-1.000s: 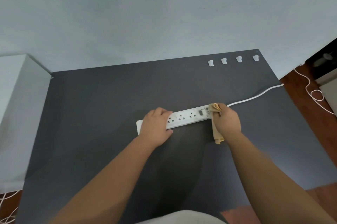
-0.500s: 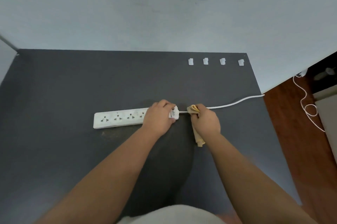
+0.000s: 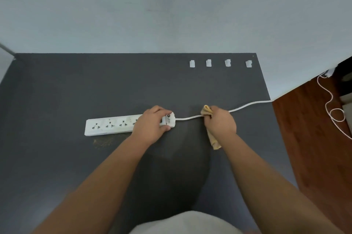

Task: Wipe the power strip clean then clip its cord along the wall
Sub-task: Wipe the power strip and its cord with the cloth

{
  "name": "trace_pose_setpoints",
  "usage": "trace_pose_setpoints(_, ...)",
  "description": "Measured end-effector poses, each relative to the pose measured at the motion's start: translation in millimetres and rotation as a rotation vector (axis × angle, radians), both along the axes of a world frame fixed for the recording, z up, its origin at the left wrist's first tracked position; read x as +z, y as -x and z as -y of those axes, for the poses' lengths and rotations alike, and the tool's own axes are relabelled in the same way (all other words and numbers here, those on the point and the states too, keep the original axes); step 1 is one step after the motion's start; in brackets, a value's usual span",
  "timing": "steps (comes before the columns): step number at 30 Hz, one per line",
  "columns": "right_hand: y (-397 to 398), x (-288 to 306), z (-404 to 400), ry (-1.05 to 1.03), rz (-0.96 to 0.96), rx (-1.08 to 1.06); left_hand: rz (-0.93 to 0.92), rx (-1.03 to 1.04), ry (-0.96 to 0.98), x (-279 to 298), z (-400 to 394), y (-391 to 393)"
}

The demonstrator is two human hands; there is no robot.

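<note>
Here, a white strip (image 3: 114,126) lies flat on a dark grey mat (image 3: 57,90), a little left of the middle of the frame. Its sockets face up. The left hand (image 3: 152,126) is curled down over the right end of the strip, fingers on the far side and thumb on the near side, gripping it against the mat. A white cord (image 3: 187,118) comes out of that end and runs to the right. The right hand (image 3: 220,123) is closed in a fist around a tan cloth (image 3: 214,141), and the cloth is wrapped on the cord, a short way right of the strip. One bit of cloth sticks out above the fist and a longer bit hangs below it on the mat. Past the fist, the cord curves up to the right edge of the mat, by the wall (image 3: 171,14). Four small white clips (image 3: 192,63) sit in a row near the top right of the mat, well apart from the cord. At the far right, a thin white wire (image 3: 332,108) loops on a brown wood floor (image 3: 314,138).
</note>
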State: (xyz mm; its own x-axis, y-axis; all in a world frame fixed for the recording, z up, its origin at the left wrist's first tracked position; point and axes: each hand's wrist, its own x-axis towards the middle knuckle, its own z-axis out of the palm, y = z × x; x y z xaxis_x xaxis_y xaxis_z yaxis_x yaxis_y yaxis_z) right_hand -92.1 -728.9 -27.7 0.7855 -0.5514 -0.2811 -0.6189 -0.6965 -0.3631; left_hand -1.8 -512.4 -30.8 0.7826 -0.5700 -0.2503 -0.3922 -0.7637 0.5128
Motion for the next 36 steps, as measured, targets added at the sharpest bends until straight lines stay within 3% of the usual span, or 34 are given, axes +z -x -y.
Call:
trace_pose_setpoints(3,20.3,7.6,63.8,0.066,-0.022,-0.174,0.002,0.007,0.001,-0.9,0.4,-0.3)
trace_pose_setpoints(5,20.7,6.5,74.2,0.093,-0.028,-0.175,0.013,0.012,0.015,-2.7,0.3,0.6)
trace_pose_setpoints(13,-10.2,-9.8,-19.9,-0.079,0.038,0.164,0.014,0.005,0.01,-1.7,0.9,-0.4)
trace_pose_setpoints(20,35.6,-4.0,113.6,0.041,0.019,-0.129,-0.032,0.032,-0.03,3.1,5.6,-1.9)
trace_pose_setpoints(23,42.5,-4.2,145.0,0.068,-0.019,-0.188,0.007,0.012,-0.138,6.5,15.2,0.3)
trace_pose_setpoints(27,27.5,-4.5,114.5,0.067,-0.014,-0.141,0.184,-0.11,-0.344,8.8,58.0,16.1)
trace_pose_setpoints(32,6.8,-7.5,33.0,-0.049,0.011,0.029,0.249,-0.175,-0.281,-4.1,116.5,37.1)
trace_pose_setpoints(36,10.3,-2.4,53.4,-0.053,-0.001,-0.031,0.258,-0.171,-0.272,-7.2,119.5,27.8)
